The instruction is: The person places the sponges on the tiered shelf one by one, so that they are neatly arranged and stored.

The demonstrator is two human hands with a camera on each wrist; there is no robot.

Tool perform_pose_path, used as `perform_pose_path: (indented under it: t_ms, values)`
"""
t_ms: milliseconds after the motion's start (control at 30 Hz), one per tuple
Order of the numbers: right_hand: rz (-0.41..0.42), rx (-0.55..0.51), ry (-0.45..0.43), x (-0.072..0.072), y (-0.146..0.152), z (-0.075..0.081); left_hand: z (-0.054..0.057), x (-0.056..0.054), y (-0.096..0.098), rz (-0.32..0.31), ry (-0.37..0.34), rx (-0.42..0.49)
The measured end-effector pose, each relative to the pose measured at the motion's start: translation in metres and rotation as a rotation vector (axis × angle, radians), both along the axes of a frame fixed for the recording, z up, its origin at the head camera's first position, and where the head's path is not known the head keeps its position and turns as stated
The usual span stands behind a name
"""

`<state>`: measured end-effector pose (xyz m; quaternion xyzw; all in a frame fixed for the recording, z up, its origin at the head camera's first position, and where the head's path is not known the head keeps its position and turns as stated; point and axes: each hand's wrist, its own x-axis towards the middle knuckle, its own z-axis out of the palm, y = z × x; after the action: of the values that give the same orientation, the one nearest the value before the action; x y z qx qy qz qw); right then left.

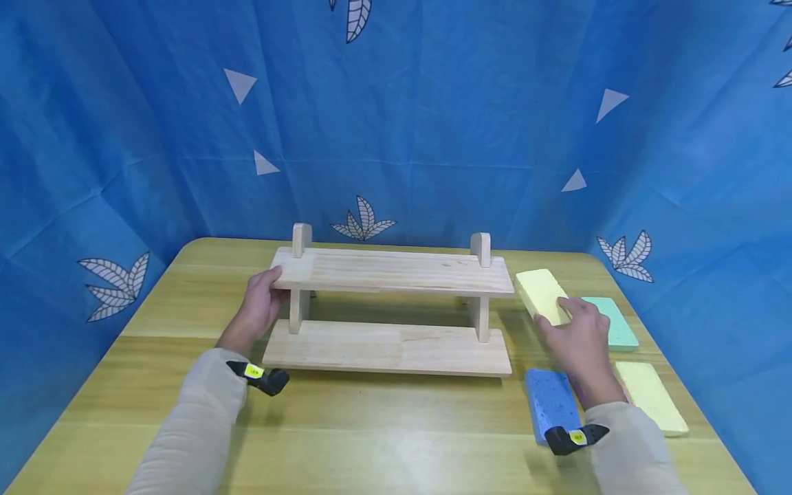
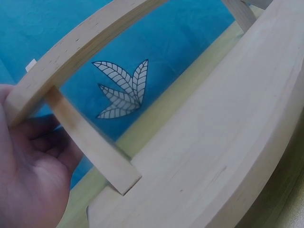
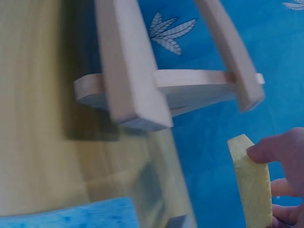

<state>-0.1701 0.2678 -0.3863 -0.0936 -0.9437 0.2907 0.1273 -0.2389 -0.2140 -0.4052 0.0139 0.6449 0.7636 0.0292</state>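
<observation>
A two-tier wooden shelf (image 1: 392, 271) stands at the middle of the table. My left hand (image 1: 256, 306) grips the left end of its upper board, thumb on top; the left wrist view shows the fingers (image 2: 47, 137) curled below that board (image 2: 78, 54), beside the upright. To the right of the shelf, my right hand (image 1: 578, 340) pinches a pale yellow sponge (image 1: 537, 290) by its near end. In the right wrist view this sponge (image 3: 251, 185) is held up between thumb and fingers, apart from the shelf end (image 3: 135, 85).
On the table's right side lie a green sponge (image 1: 612, 323), a blue sponge (image 1: 551, 399) and a second pale yellow sponge (image 1: 650, 397). The wooden table (image 1: 371, 440) ends against a blue leaf-patterned curtain (image 1: 402, 124) at the back and sides.
</observation>
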Motion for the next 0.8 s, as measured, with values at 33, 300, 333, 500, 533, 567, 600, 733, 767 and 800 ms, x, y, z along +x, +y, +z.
perform_pose_path:
  t_ms: [33,300,333,500,533,567,600,733,767,800]
  values:
    - [0.002,0.006,0.005,0.000,0.000,0.003,0.000,0.000,0.000,0.000,0.001,-0.006]
    - [0.041,0.027,0.064,0.005,-0.005,0.026,0.000,0.001,-0.001,0.008,-0.001,-0.024]
    - [0.044,0.027,0.073,0.005,-0.006,0.028,0.000,0.001,-0.001,0.009,-0.003,-0.025]
    - [0.065,-0.006,0.146,0.005,-0.016,0.031,-0.001,0.000,-0.003,0.007,0.002,-0.014]
    - [0.068,-0.015,0.162,0.005,-0.018,0.032,-0.001,0.000,-0.003,0.006,0.005,-0.013]
    - [0.072,-0.023,0.176,0.004,-0.021,0.032,0.000,0.000,-0.003,0.003,0.008,-0.016]
    - [0.074,-0.029,0.187,0.004,-0.023,0.032,0.000,0.000,-0.003,0.001,0.009,-0.014]
    - [0.109,-0.034,0.211,0.003,-0.034,0.032,0.000,0.001,-0.003,-0.006,0.005,-0.039]
    - [0.122,-0.033,0.216,0.002,-0.037,0.032,-0.001,0.001,-0.003,-0.006,0.001,-0.041]
    - [0.138,-0.032,0.221,0.001,-0.039,0.031,-0.001,0.001,-0.003,-0.005,0.000,-0.037]
